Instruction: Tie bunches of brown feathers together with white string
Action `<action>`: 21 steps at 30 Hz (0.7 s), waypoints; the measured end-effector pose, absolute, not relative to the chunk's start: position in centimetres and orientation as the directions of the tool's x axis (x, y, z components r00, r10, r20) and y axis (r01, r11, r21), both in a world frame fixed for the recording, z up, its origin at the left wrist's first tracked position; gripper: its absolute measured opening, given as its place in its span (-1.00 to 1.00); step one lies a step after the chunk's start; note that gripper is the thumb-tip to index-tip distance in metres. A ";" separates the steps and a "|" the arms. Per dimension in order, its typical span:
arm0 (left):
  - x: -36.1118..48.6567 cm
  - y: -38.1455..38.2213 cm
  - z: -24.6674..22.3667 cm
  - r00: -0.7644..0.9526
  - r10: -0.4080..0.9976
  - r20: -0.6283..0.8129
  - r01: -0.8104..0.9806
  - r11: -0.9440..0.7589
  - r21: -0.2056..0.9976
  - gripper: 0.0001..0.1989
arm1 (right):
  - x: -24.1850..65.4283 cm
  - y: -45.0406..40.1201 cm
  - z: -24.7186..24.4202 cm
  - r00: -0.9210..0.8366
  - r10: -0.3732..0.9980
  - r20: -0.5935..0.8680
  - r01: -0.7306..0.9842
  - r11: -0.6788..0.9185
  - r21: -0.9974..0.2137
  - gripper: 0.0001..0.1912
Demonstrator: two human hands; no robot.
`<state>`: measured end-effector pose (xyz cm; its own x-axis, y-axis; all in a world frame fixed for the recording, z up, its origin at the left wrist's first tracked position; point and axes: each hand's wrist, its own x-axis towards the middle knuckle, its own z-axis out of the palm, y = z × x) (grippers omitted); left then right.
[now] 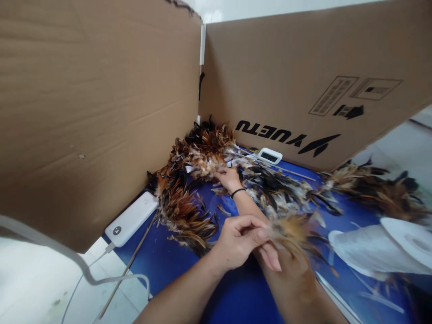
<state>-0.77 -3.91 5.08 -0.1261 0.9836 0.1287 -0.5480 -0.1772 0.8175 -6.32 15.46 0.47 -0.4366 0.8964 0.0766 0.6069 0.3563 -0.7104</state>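
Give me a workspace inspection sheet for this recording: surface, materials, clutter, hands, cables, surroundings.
Surface: blue sheet or tabletop, strewn with loose feathers.
Materials: brown feather pile; small feather tuft.
Clutter: white device, white spool, stick.
Hands: left hand pinches the tuft; right hand is at the pile, grip unclear.
Cables: thin cable plugged into the device; thicker white cable nearby.
Surroundings: cardboard panels, one printed YUETU, inverted.

Cardboard panels [263,67]: matt, the left one faintly creased. Work surface [232,299]: smooth, glossy. Feathers [184,211]: fluffy at the base, sleeker toward the tips. Power bank [133,218]: smooth plastic, slightly glossy. Spool [388,245]: smooth plastic, wound with shiny translucent strand. Slender stick [131,261]: matt, looks like wood.
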 end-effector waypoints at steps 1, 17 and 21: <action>-0.7 -3.9 5.1 -0.109 0.984 0.142 -0.578 -0.179 0.796 -0.66 | -6.1 15.8 0.6 -0.415 0.905 0.094 0.598 0.350 -0.721 -0.77; -0.6 -3.1 4.0 -0.119 0.966 0.229 -0.652 -0.250 0.715 -0.73 | -7.0 17.6 2.4 -0.350 0.917 0.190 0.547 0.365 -0.754 -0.76; -0.6 -3.3 4.2 -0.119 0.971 0.208 -0.653 -0.234 0.720 -0.71 | -5.4 16.5 2.7 -0.417 0.868 0.269 0.470 0.459 -0.754 -0.76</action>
